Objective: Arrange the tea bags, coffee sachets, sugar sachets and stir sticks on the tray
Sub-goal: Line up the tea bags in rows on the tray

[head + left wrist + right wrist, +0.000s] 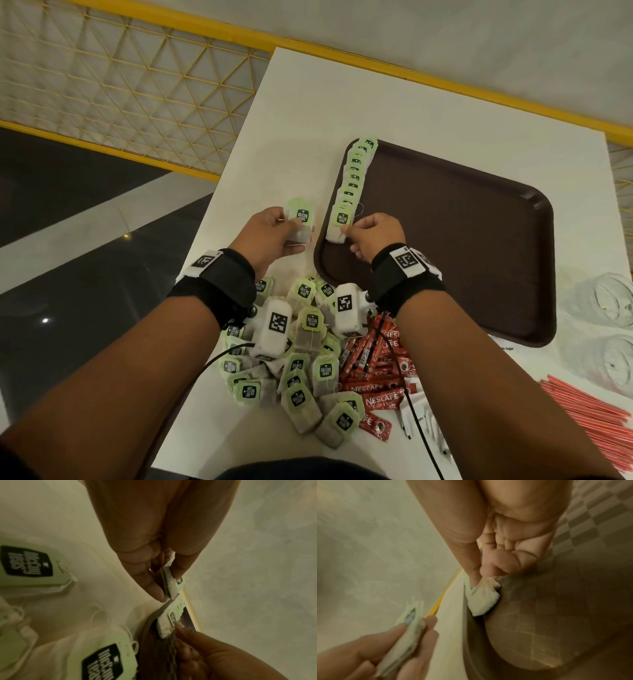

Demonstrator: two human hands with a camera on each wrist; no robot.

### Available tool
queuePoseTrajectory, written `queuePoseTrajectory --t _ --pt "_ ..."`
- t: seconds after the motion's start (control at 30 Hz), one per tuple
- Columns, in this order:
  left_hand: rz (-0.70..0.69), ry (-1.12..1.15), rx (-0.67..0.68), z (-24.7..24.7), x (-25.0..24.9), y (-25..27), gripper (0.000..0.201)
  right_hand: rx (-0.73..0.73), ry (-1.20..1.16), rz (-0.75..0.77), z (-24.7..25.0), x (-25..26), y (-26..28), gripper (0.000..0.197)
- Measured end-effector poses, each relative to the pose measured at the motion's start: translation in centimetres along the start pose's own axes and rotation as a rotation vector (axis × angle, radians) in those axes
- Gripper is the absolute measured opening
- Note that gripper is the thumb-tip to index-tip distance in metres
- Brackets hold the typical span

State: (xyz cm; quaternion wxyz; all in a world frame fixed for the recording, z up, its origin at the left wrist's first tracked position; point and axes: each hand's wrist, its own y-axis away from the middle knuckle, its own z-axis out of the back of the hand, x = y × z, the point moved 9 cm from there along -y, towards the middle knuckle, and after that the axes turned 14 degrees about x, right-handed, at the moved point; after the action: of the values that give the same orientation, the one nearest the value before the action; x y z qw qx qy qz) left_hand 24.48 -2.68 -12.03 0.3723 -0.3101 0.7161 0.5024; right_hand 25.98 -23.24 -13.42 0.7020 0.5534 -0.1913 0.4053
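A row of green-tagged tea bags (352, 181) runs along the left edge of the brown tray (462, 240). My right hand (347, 234) pinches the nearest tea bag (337, 233) of that row between thumb and forefinger; the right wrist view shows this tea bag (481, 599) against the tray rim. Just left of the tray, above the table, my left hand (294, 226) holds a small stack of tea bags (301, 219), seen edge-on as the stack (171, 586) in the left wrist view. A loose pile of tea bags (301, 363) lies under my forearms.
Red coffee sachets (376, 380) lie beside the pile, with white sugar sachets (421, 418) in front of them and red stir sticks (589, 421) at the right. Two clear glass jars (609, 301) lie right of the tray. The white table (342, 109) ends close on the left, with a yellow railing (137, 78) beyond.
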Motion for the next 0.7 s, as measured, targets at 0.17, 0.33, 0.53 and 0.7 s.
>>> queuePoseTrajectory --t 0.17,0.33,0.53,0.7 --pt "-0.058 -0.180 -0.042 0.2 -0.2 -0.1 0.022 0.228 -0.107 0.165 -2.8 2.3 1.7 0.020" --pt "-0.060 -0.144 -0.035 -0.5 0.1 -0.6 0.031 0.258 -0.110 0.193 -3.7 2.1 2.2 0.014" --pt "-0.037 -0.036 -0.062 0.1 0.2 -0.7 0.012 0.156 -0.008 0.068 -2.0 0.0 0.6 0.013" --pt "-0.036 -0.151 -0.083 0.8 -0.1 -0.1 0.019 0.119 0.161 0.011 -1.4 0.0 -0.5 0.011"
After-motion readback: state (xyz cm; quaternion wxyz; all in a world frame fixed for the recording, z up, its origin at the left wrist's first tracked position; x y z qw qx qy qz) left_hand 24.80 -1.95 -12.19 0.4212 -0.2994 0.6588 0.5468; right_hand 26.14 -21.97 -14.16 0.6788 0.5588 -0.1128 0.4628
